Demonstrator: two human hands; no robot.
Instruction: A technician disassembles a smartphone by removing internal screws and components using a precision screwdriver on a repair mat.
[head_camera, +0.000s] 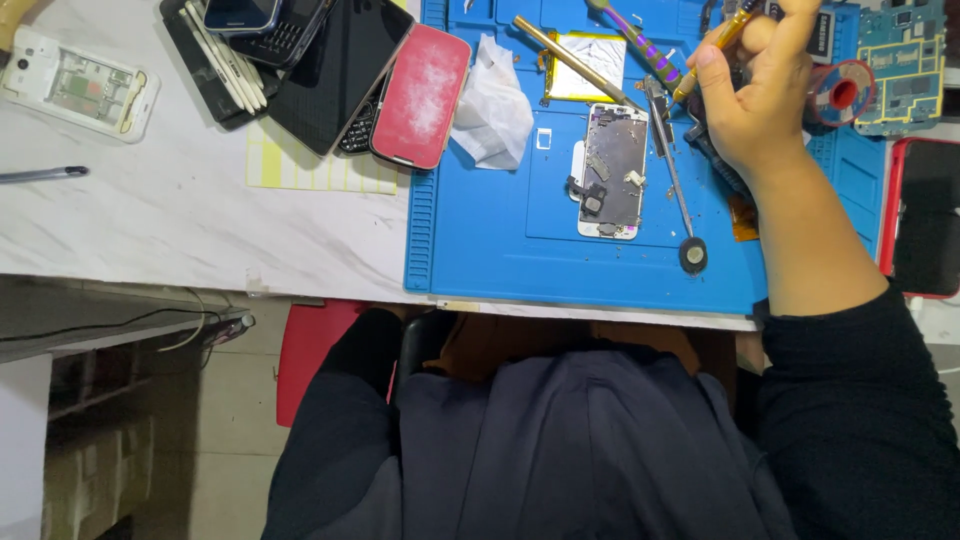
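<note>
right hand (762, 95) clamped on a yellow-handled tool (712, 45) near the blue mat's (480, 250) far edge, beside the opened phone (612, 170); left hand unseen.

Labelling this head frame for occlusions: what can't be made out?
- Left hand: not in view; only the sleeve by the lap shows.
- Tool in the right hand: its upper end is cut off by the top edge, and the fingers cover its grip.
- Open phone on the blue mat: inner parts too small to identify.
- Circuit board: cut off at the top edge.
- Stacked phones: cut off at the top.
</note>
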